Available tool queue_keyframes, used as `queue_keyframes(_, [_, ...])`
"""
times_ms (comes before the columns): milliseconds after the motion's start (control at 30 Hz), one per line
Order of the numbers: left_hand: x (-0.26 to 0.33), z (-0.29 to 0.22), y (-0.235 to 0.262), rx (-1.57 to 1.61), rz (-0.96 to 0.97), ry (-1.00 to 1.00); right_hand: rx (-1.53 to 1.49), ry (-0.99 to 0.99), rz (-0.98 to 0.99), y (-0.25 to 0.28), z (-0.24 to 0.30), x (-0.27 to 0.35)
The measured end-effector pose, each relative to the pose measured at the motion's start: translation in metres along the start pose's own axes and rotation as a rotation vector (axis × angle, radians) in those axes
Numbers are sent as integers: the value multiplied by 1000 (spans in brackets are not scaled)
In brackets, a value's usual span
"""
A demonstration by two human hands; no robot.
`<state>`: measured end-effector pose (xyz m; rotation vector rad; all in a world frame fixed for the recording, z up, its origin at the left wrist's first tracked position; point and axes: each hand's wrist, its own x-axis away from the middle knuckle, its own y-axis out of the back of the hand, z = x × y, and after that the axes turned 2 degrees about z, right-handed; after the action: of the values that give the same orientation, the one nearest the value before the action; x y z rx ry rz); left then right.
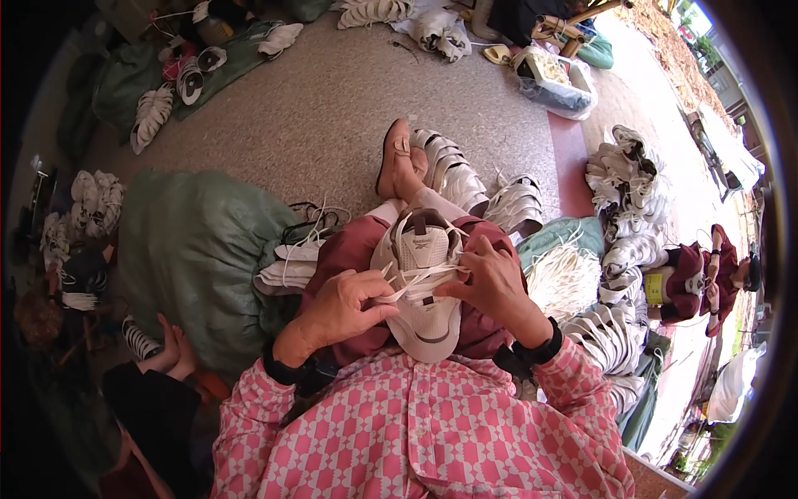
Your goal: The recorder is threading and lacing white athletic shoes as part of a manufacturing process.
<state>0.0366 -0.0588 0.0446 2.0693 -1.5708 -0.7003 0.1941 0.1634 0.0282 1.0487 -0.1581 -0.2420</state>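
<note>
A white and beige sneaker rests on my lap, its toe pointing toward me and its tongue standing up at the far end. White shoelace crosses its upper in loose strands. On the left side of the shoe, my left hand pinches a strand of the lace between thumb and fingertips. My right hand is closed at the opposite eyelet edge, thumb and index finger on the lace there. The exact fingertip grip of the right hand is partly hidden.
A bundle of white laces lies on green cloth to my right, beside stacked shoe uppers. A bulging green sack stands at my left. More uppers lie past my knees. Other people sit on both sides.
</note>
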Motion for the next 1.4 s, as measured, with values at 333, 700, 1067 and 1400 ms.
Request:
queue_keyframes(333, [-14,11,1,308,-202,134,-39,70,-48,5,-6,12])
queue_keyframes(700, [-63,63,-27,799,-100,756,-682,-113,137,-15,-58,-57])
queue_keyframes(1067, [-56,74,-25,700,-184,525,-1400,142,62,-6,-110,14])
queue_keyframes(1400, [-73,66,-23,460,-30,561,-1070,-280,11,5,-67,-16])
